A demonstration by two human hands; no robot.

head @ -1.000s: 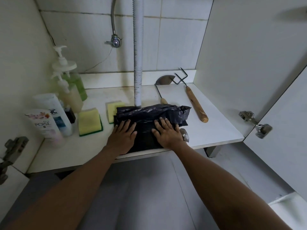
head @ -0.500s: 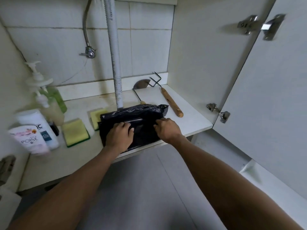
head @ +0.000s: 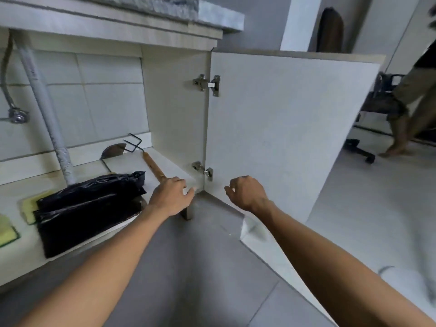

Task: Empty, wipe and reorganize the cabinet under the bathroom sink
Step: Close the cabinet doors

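A black plastic bag bundle (head: 87, 208) lies on the white cabinet shelf (head: 174, 168), near its front edge. Behind it sit a wooden-handled hand fork (head: 151, 161) and a small hoe blade (head: 113, 149). My left hand (head: 171, 194) hovers over the shelf's right front corner, fingers loosely bent, holding nothing. My right hand (head: 246, 192) hangs in front of the open right cabinet door (head: 283, 138), fingers loosely curled and empty. Yellow-green sponges (head: 7, 230) peek out at the far left.
A white corrugated drain pipe (head: 47, 114) and a hose with a metal valve (head: 16, 115) run down the tiled back wall. Grey floor tiles lie below. At the far right another person's legs (head: 410, 109) stand beside an office chair (head: 368, 114).
Both hands have lifted off the black bag and moved right, toward the open door. The view has swung right, so the bottles at the left are out of sight.
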